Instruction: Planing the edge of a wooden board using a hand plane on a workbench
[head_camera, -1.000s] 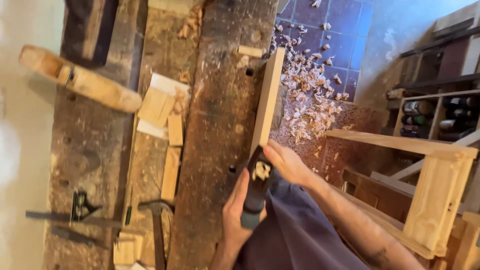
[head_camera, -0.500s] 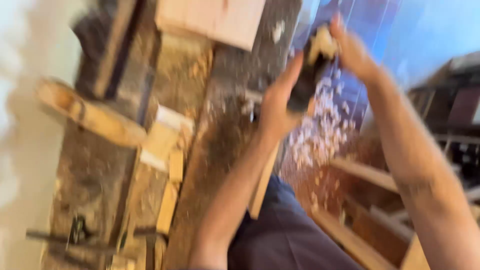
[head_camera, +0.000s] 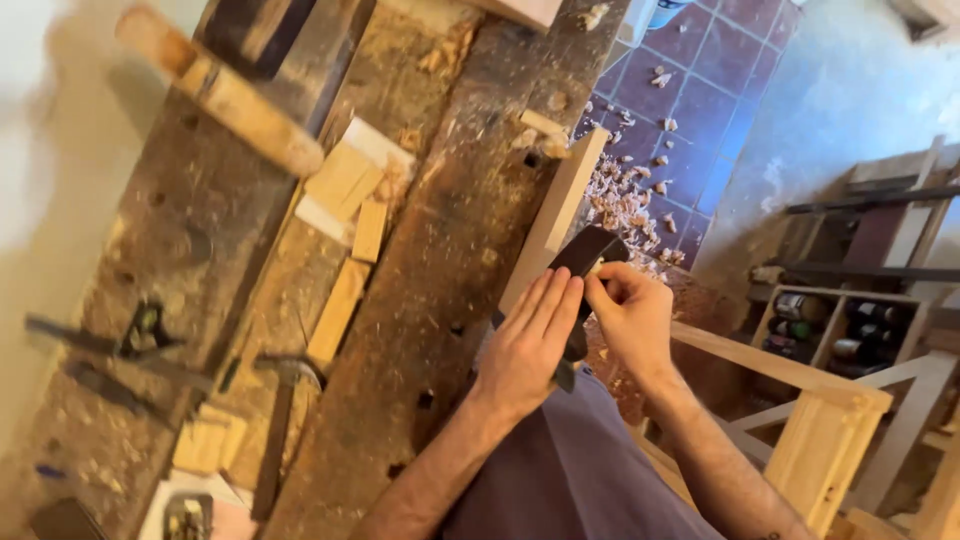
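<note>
A dark hand plane (head_camera: 583, 262) rests on the edge of a pale wooden board (head_camera: 556, 215) that stands along the side of an old, worn workbench (head_camera: 430, 250). My left hand (head_camera: 528, 345) lies over the plane with its fingers stretched flat along its side. My right hand (head_camera: 627, 318) grips the plane from the other side, fingers curled at its top. A purple apron covers my lap below both hands.
Pale wood offcuts (head_camera: 345, 185) and a long wooden handle (head_camera: 225, 95) lie in the bench's tool well, with dark metal tools (head_camera: 130, 345) and a hammer (head_camera: 280, 410) nearer me. Wood shavings (head_camera: 630, 205) cover the tiled floor. A pale wooden frame (head_camera: 820, 440) and shelves stand at right.
Both hands had lifted the plane up off the board half a second ago; now it is back down on the board's edge, and the view has swung and steadied.
</note>
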